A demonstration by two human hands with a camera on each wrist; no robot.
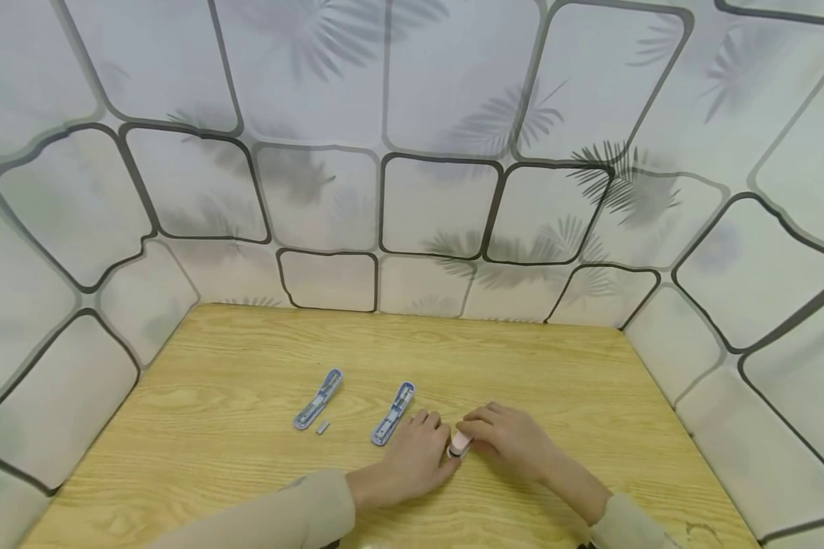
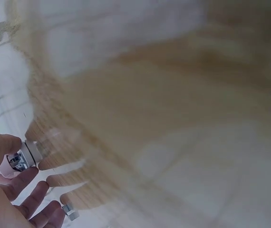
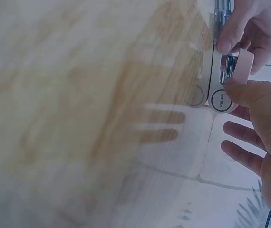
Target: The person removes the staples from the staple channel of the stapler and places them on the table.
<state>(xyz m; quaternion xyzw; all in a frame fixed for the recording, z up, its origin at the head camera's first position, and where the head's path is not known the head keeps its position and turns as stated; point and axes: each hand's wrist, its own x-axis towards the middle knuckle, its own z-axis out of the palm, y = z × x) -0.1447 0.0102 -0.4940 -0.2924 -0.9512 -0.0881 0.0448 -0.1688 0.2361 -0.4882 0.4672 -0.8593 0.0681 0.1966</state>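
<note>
A small pink-and-white stapler (image 1: pixel 459 443) stands between both hands on the wooden table. My left hand (image 1: pixel 420 456) holds its near side between thumb and index finger, the other fingers spread loosely. My right hand (image 1: pixel 515 438) pinches the pink upper arm with thumb and index finger. In the right wrist view the stapler (image 3: pixel 221 100) shows a round badge at its end, and the pink arm is raised off the metal part. The left wrist view shows the stapler (image 2: pixel 28 154) beside the left thumb. Part of it is hidden by the fingers.
Two blue-and-white staplers lie apart: one blue stapler (image 1: pixel 318 399) farther left, another blue stapler (image 1: pixel 393 414) just beyond my left hand. A small grey staple strip (image 1: pixel 323 428) lies by the left one. Patterned curtain (image 1: pixel 426 206) walls surround the table (image 1: pixel 247 473).
</note>
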